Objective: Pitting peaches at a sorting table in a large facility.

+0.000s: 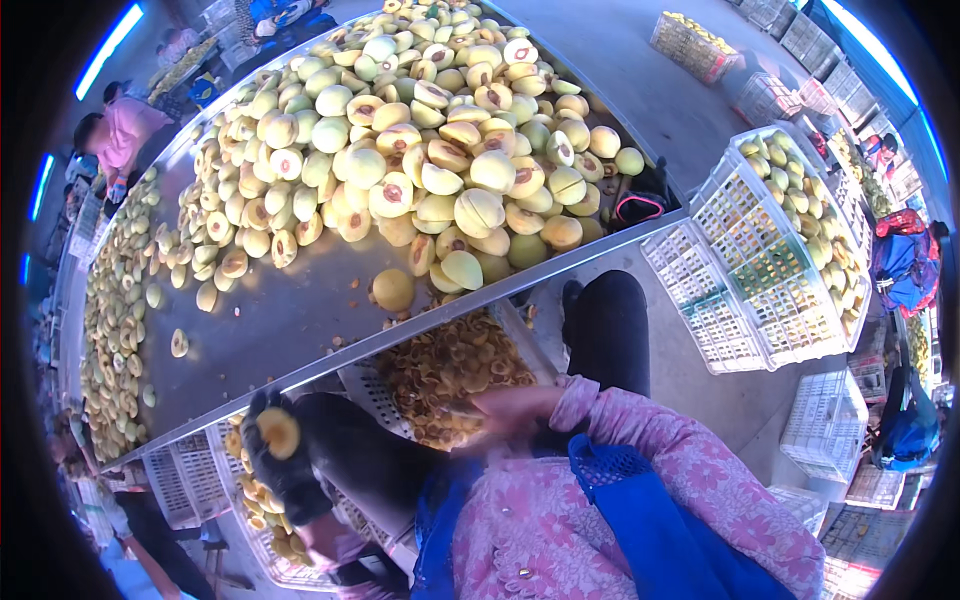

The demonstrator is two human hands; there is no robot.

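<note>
My left hand (pixel 281 465), in a dark glove, holds a halved yellow fruit (pixel 278 433), cut face up, above a white plastic crate (pixel 277 566) of fruit halves. My right hand (pixel 514 409), bare and blurred, is over a crate (pixel 371 390) of brown and yellow fruit scraps (pixel 457 367) between my knees; whether it holds anything is not clear. In front of me a metal table (pixel 262 330) bears a large heap of whole, split and halved pale green-yellow fruits (pixel 420 150). Some halves show brown centres.
The table's raised metal rim (pixel 420 326) runs before my knees. A dark item with a pink edge (pixel 637 206) lies at its corner. To the right stand a tall white crate of fruit (pixel 780 262) and more crates (pixel 825 427). Several people sit around, one in pink (pixel 131 127).
</note>
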